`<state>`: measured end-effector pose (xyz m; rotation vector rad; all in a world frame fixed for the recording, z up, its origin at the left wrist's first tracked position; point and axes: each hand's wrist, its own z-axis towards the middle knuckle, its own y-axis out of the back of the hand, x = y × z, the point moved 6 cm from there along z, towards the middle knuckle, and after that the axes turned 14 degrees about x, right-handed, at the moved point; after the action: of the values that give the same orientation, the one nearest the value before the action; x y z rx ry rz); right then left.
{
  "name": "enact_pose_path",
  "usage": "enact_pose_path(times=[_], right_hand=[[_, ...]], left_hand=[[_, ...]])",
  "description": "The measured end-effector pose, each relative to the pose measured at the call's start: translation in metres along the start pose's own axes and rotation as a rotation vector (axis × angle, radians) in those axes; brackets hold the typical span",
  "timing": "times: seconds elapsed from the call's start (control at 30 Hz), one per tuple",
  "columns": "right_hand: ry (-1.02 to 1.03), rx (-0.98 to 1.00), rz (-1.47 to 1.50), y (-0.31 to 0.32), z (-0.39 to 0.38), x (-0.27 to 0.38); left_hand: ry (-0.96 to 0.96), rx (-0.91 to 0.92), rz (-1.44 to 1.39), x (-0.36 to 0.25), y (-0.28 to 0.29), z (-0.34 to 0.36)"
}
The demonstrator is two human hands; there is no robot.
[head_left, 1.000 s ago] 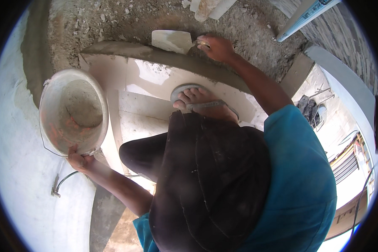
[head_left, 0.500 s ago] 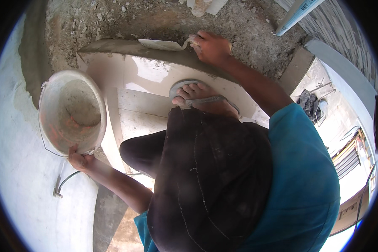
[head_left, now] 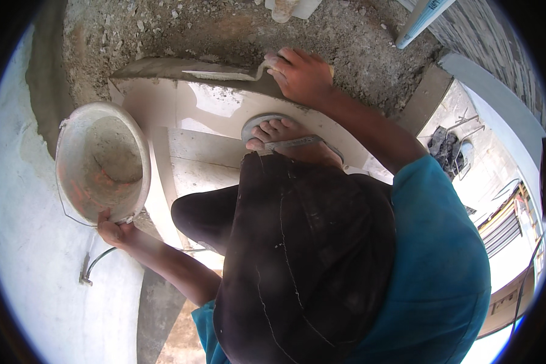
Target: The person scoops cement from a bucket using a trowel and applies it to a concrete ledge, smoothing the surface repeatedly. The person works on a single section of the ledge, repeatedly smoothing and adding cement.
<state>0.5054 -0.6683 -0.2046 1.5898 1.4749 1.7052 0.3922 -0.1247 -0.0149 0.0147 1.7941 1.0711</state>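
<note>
My left hand [head_left: 113, 232] grips the near rim of a tilted, mortar-stained bucket [head_left: 106, 164], its thumb hooked inside. Grey residue and reddish smears coat the bucket's inner wall. Over at the far side, my right hand [head_left: 300, 74] is closed round the handle of a trowel [head_left: 221, 75]. The trowel's blade points left and lies edge-on against the wet grey plaster on the far face of a low ledge [head_left: 164, 91]. The trowel's grip is mostly hidden by my fingers.
My sandalled foot [head_left: 279, 133] stands on the ledge. Beyond lies rough, rubble-strewn ground [head_left: 212, 30]. A pale blue pipe [head_left: 423, 23] leans at the far right. A white wall [head_left: 24, 200] rises on the left, with a short hose [head_left: 97, 262] sticking out.
My right hand has moved slightly left and nearer, and the trowel's blade has turned from showing its face to nearly edge-on. My left hand keeps the bucket in almost the same place.
</note>
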Motion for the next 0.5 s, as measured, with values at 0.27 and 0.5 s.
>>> enact_pose_path(times=[0.27,0.5], right_hand=[[0.046,-0.038,0.024,0.018,-0.011,0.004],[-0.067,0.045,0.214,0.027,-0.026,-0.022]], left_hand=[[0.383,-0.104,-0.43,-0.047,-0.037,-0.007],[0.344,0.011,-0.356,-0.03,-0.02,0.006]])
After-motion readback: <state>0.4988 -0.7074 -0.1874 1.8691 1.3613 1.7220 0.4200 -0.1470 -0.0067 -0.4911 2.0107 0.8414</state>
